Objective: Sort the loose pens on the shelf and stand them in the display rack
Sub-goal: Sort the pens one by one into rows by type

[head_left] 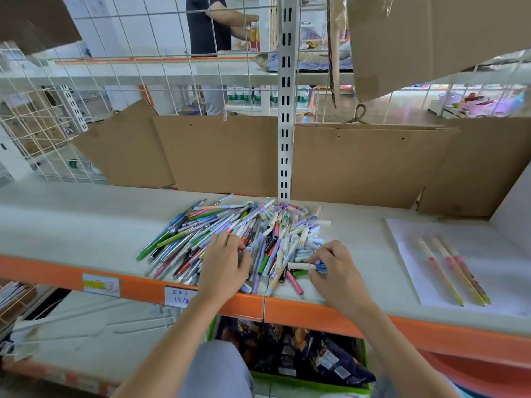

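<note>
A heap of loose pens (pixel 230 234) in many colours lies on the pale shelf (pixel 71 231), long pens to the left and short pastel ones to the right. My left hand (pixel 224 262) lies over the near middle of the heap, fingers curled and pinching a pen among the others. My right hand (pixel 333 268) is at the heap's right edge, fingertips pinching a few small blue pens (pixel 321 267) beside a cream one (pixel 300 265). Three long pink-and-yellow pens (pixel 451 271) lie side by side on a white sheet (pixel 488 254) at the right. No display rack is in view.
Cardboard panels (pixel 218 156) and a white slotted upright (pixel 286 124) stand behind the heap. The shelf's orange front edge (pixel 316 310) carries price labels (pixel 101 284). A green box of packets (pixel 301 357) sits below. A person (pixel 212 27) stands beyond the wire grid.
</note>
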